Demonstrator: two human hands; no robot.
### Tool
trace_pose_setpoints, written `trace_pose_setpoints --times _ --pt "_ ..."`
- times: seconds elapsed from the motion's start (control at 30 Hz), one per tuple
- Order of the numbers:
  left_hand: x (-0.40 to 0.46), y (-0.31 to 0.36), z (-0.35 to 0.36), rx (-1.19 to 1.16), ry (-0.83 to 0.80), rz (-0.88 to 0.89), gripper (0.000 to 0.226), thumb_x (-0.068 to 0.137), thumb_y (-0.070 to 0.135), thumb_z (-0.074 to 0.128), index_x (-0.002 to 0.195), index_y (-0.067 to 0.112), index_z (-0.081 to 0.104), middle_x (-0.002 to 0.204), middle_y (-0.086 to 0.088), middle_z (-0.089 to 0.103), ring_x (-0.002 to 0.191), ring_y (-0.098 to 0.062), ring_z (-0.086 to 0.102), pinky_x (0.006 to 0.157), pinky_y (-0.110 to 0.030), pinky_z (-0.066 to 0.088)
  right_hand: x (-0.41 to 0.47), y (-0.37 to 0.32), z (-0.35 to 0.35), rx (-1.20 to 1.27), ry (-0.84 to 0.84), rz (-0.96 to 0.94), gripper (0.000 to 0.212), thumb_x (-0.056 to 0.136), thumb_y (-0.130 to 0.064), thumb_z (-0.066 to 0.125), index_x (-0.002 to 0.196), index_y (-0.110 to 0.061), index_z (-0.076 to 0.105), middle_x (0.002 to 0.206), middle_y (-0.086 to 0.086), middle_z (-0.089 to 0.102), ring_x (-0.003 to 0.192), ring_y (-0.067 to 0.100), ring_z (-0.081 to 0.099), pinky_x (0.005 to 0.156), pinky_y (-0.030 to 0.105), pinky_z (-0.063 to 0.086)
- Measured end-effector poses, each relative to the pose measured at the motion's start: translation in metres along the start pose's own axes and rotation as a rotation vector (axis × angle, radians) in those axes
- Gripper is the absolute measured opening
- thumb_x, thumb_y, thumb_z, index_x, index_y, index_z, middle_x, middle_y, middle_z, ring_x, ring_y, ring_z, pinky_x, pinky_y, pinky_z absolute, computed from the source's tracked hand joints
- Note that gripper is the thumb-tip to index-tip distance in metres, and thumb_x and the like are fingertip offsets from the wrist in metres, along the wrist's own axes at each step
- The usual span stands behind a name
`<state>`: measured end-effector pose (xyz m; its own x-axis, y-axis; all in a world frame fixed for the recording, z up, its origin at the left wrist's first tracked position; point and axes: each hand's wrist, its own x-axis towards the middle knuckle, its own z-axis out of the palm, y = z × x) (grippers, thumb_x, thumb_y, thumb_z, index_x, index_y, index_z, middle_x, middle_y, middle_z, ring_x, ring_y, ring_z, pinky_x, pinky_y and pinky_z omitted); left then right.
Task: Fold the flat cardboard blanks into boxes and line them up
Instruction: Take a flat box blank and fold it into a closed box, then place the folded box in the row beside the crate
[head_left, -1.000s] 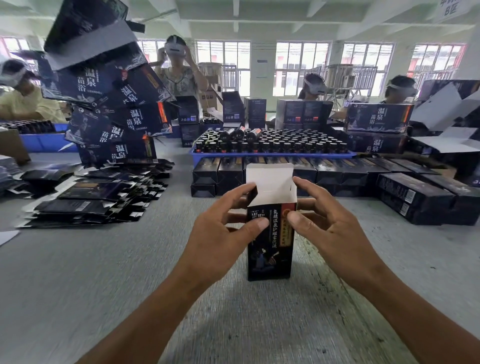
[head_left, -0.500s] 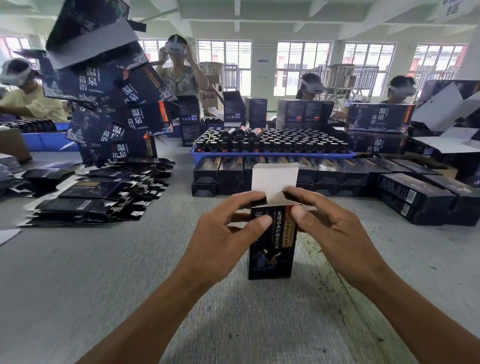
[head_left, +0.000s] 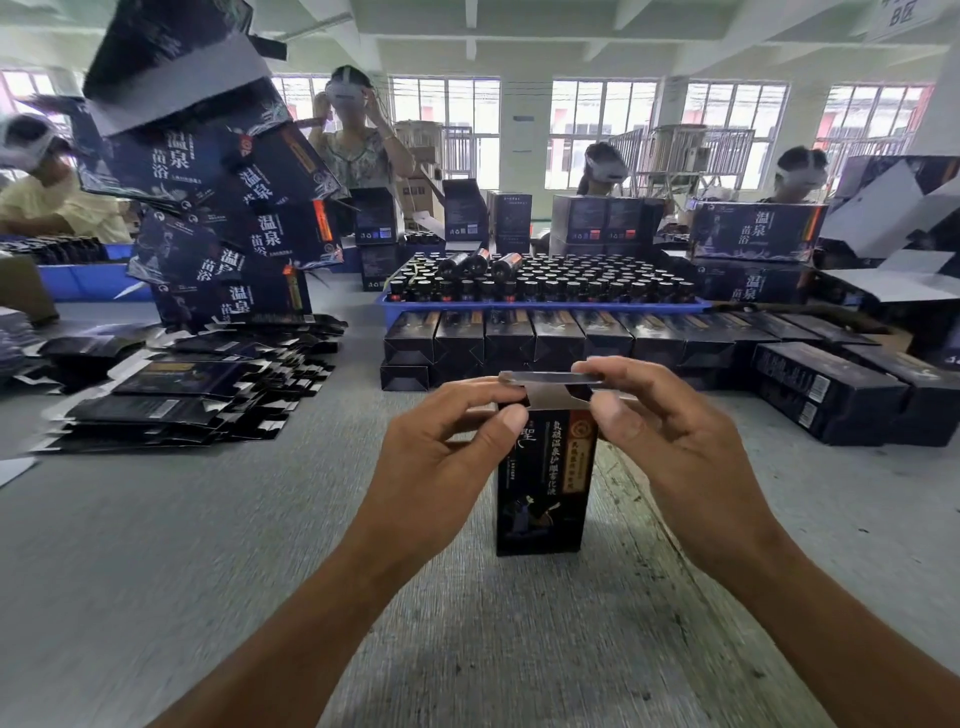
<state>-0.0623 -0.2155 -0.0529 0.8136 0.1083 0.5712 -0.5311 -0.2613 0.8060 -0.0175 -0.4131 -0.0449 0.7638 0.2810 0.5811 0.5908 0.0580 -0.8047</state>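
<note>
Between the two hands, upright on the grey table (head_left: 208, 545), stands a dark printed box (head_left: 543, 483) with its top flap (head_left: 545, 382) bent down nearly level over the opening. The left hand (head_left: 441, 467) pinches the box's upper left corner — thumb on the near face, curled fingers behind. The right hand (head_left: 670, 441) grips the upper right corner, thumb pressing the near face just under the flap while its forefinger lies along the flap's top edge. Both hands hold the box; neither lies flat.

Beyond the grip, just past the fingertips, a row of folded boxes (head_left: 561, 340) lies on its sides across the table, with more of them (head_left: 841, 395) running off to the right of the right hand. Left of the left hand, well apart, spreads a heap of flat blanks (head_left: 171, 395). Behind the row sits a blue tray (head_left: 540, 306) packed with dark bottles (head_left: 545, 283). Farther left rises a leaning pile of larger cartons (head_left: 218, 218) — farther still, people in headsets (head_left: 358, 130) by bright windows.
</note>
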Motion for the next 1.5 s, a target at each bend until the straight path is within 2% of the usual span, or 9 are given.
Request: trace_pose_setpoints --times 0.2,0.4,0.6,0.7,0.83,1.07,1.27,1.4,1.5 --pt "-0.001 0.001 0.002 -0.050 0.015 -0.023 0.029 0.094 0.039 0.064 0.118 0.024 0.073 0.111 0.006 0.075 0.107 -0.016 0.070 0.088 -0.041 0.059 0.001 0.004 0.003 -0.001 0.071 -0.015 0.027 0.085 -0.032 0.064 0.111 -0.027 0.072 0.113 -0.018 0.073 0.106 0.005 0.069 0.083 0.014 0.054" --pt "0.000 0.003 0.004 -0.057 0.069 -0.009 0.018 0.087 0.045 0.064 0.102 0.035 0.065 0.100 0.005 0.077 0.094 -0.014 0.073 0.079 -0.033 0.061 0.001 0.005 0.003 0.000 0.079 -0.015 0.025 0.086 -0.031 0.065 0.110 -0.030 0.072 0.116 -0.018 0.072 0.108 0.006 0.069 0.087 0.018 0.055" --pt "-0.003 0.002 0.003 -0.017 0.048 0.000 0.038 0.091 0.044 0.060 0.129 0.047 0.059 0.123 0.013 0.069 0.111 -0.006 0.067 0.083 -0.025 0.058 0.000 0.004 0.002 -0.033 0.075 -0.017 0.024 0.094 -0.016 0.064 0.110 -0.032 0.073 0.114 -0.021 0.072 0.108 0.001 0.067 0.086 0.014 0.053" --pt "-0.005 0.003 0.005 0.075 0.057 0.049 0.034 0.095 0.039 0.056 0.128 0.039 0.065 0.119 0.016 0.070 0.111 -0.004 0.066 0.079 -0.017 0.056 -0.001 0.002 0.001 -0.077 0.076 -0.028 0.025 0.094 -0.018 0.063 0.111 -0.033 0.073 0.113 -0.023 0.071 0.110 -0.002 0.065 0.088 0.013 0.052" --pt "-0.005 0.002 0.005 0.103 0.082 0.063 0.029 0.094 0.037 0.057 0.118 0.032 0.071 0.106 0.012 0.073 0.107 -0.007 0.067 0.081 -0.019 0.056 -0.001 0.002 -0.002 -0.162 0.076 -0.062 0.025 0.095 -0.019 0.063 0.112 -0.034 0.073 0.115 -0.025 0.070 0.114 -0.005 0.062 0.091 0.012 0.050" --pt "-0.004 -0.002 0.005 0.139 0.101 0.148 0.022 0.092 0.028 0.063 0.112 0.025 0.072 0.115 0.013 0.071 0.109 -0.002 0.066 0.076 -0.011 0.053 0.000 0.005 -0.001 -0.428 0.072 -0.244 0.023 0.090 -0.026 0.066 0.108 -0.017 0.076 0.123 -0.011 0.068 0.114 -0.003 0.062 0.086 0.012 0.051" --pt "-0.003 -0.008 0.004 0.235 0.058 0.199 0.028 0.093 0.032 0.062 0.119 0.022 0.068 0.119 0.009 0.068 0.109 -0.003 0.065 0.071 -0.015 0.056 -0.001 0.009 0.002 -0.311 0.072 -0.126 0.020 0.091 -0.036 0.062 0.107 -0.029 0.072 0.123 -0.018 0.066 0.113 0.000 0.062 0.084 0.013 0.052" --pt "-0.006 -0.015 0.003 0.268 -0.061 0.103 0.045 0.092 0.033 0.067 0.131 0.046 0.051 0.117 0.022 0.065 0.107 0.004 0.064 0.072 -0.015 0.057 -0.002 0.015 0.000 -0.348 0.008 -0.051 0.030 0.096 -0.032 0.065 0.124 -0.043 0.060 0.122 -0.023 0.064 0.110 -0.003 0.062 0.078 0.010 0.052" --pt "-0.004 -0.019 0.002 0.260 -0.015 0.028 0.055 0.090 0.031 0.070 0.124 0.064 0.044 0.111 0.036 0.062 0.102 0.003 0.066 0.072 -0.017 0.058 -0.004 0.022 0.004 -0.510 -0.144 0.055 0.069 0.093 -0.045 0.065 0.143 -0.064 0.021 0.133 -0.027 0.052 0.110 -0.006 0.059 0.088 0.018 0.052"
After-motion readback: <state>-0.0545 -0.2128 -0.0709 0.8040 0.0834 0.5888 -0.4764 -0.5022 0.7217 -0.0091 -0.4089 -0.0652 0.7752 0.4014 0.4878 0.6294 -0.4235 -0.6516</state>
